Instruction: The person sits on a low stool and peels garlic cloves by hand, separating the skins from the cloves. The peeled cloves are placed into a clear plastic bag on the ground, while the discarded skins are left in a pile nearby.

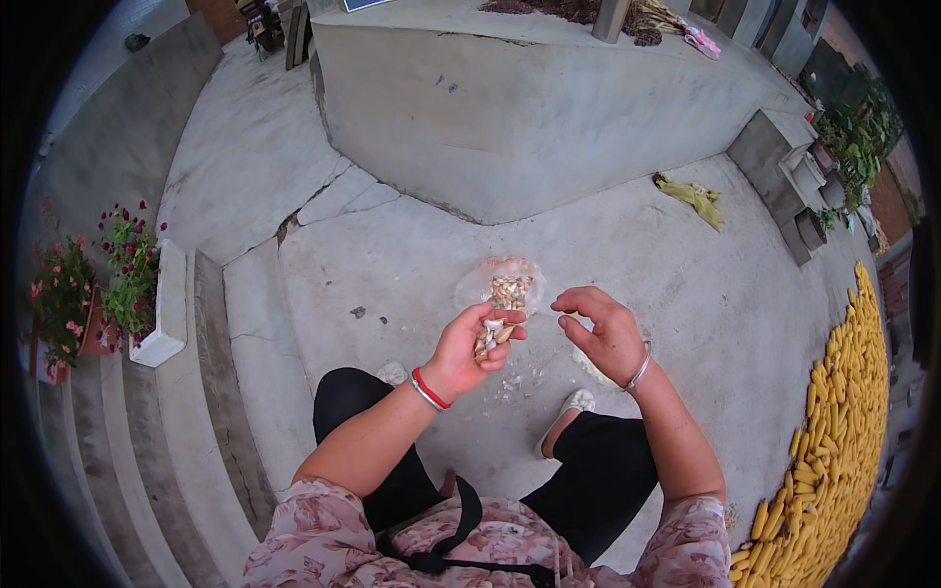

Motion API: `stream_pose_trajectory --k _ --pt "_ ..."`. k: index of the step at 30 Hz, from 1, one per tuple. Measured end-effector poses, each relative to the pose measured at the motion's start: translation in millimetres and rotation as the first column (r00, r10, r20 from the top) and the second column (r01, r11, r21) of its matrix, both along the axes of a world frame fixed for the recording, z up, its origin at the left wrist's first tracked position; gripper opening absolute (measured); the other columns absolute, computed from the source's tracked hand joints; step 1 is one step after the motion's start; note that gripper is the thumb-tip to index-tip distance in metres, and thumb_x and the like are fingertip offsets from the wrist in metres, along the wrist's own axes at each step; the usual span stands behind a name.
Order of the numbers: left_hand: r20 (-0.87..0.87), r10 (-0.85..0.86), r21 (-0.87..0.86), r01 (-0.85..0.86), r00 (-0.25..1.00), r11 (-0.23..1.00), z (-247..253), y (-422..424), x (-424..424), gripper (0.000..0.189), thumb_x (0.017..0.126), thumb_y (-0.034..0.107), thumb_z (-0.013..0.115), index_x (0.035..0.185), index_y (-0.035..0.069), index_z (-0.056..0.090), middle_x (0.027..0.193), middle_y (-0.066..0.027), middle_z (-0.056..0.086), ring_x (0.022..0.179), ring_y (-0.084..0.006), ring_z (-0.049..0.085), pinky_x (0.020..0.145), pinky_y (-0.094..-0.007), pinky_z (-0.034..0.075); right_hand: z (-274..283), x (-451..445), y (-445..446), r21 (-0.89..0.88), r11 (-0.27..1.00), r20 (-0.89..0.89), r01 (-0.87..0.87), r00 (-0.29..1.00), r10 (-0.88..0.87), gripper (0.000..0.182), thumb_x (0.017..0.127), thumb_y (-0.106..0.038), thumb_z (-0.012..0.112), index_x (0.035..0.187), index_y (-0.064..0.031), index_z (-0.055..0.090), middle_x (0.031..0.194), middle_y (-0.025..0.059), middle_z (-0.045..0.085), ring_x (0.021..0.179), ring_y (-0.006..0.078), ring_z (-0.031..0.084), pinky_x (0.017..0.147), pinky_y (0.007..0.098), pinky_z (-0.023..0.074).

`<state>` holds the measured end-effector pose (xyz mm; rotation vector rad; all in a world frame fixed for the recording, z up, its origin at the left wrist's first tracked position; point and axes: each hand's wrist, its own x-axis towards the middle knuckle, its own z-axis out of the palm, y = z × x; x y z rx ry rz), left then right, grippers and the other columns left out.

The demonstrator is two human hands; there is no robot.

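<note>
Several unpeeled garlic cloves (492, 338) rest in my left hand (468, 347), whose fingers curl around them. My right hand (604, 332) is raised to the right of it, thumb and fingers apart, with nothing visible between them. Beyond both hands, a clear plastic bag (476, 283) lies on the concrete, with more garlic cloves (511, 291) in it. Below my right hand is a pale, round-edged thing (594, 369), mostly hidden by that hand; its kind is unclear. Bits of garlic skin (514, 378) lie scattered on the ground between my feet.
Yellow corn cobs (831, 434) cover the ground at right. Concrete steps (176, 434) descend at left, beside a white planter (163, 309) of flowers. A concrete platform (529, 125) stands ahead; a dry corn husk (691, 200) lies near its base.
</note>
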<state>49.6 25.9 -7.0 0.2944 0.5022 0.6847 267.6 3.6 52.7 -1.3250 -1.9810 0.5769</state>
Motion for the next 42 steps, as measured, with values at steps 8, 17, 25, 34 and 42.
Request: stream_pose_trajectory --k 8,17,25,34,42 --pt "0.035 0.103 0.023 -0.103 0.994 0.994 1 -3 0 0.027 0.093 0.032 0.038 0.089 0.01 0.054 0.068 -0.0005 0.054 0.045 -0.0106 0.04 0.039 -0.0226 0.027 -7 -73 -16 0.303 0.949 0.221 -0.092 0.975 0.024 0.026 0.069 -0.004 0.066 0.095 -0.0072 0.063 0.108 0.0086 0.059 0.098 0.027 0.057 0.082 0.036 0.0464" --pt "-0.018 0.161 0.007 -0.161 0.987 0.987 -6 -3 -24 0.023 0.091 0.027 0.042 0.083 0.009 0.054 0.069 -0.0026 0.054 0.046 -0.0106 0.041 0.039 -0.0223 0.027 -22 -89 -1 0.324 0.939 0.069 -0.117 0.993 0.1 0.024 0.069 -0.003 0.069 0.092 -0.0071 0.064 0.101 0.0077 0.062 0.096 0.0261 0.059 0.081 0.0347 0.0472" --pt "-0.045 0.153 0.03 -0.152 0.987 0.988 2 0 -26 0.021 0.091 0.024 0.048 0.087 0.005 0.056 0.074 -0.0034 0.053 0.048 -0.0081 0.039 0.04 -0.0198 0.028 -29 -90 9 0.151 0.982 -0.25 0.11 0.966 -0.069 0.02 0.075 -0.007 0.067 0.094 -0.0057 0.064 0.103 0.0104 0.063 0.094 0.027 0.06 0.079 0.033 0.0486" --pt "-0.243 0.143 0.303 -0.064 0.959 0.951 21 -7 -30 0.02 0.09 0.019 0.053 0.107 0.008 0.054 0.068 0.0022 0.047 0.051 -0.004 0.035 0.042 -0.0175 0.026 -38 -98 13 0.395 0.909 -0.067 0.131 0.991 -0.113 0.021 0.074 -0.007 0.067 0.095 -0.0073 0.065 0.098 0.0096 0.063 0.088 0.0263 0.061 0.075 0.0334 0.0494" --pt "-0.513 0.683 0.843 0.156 0.52 0.514 20 -10 -31 0.018 0.087 0.013 0.056 0.103 0.005 0.061 0.077 -0.0034 0.063 0.062 -0.009 0.055 0.052 -0.0245 0.043 -26 -101 10 0.263 0.952 -0.29 0.155 0.954 -0.075 0.012 0.074 -0.004 0.065 0.087 -0.0057 0.065 0.085 0.0081 0.063 0.073 0.0205 0.061 0.064 0.0288 0.0486"
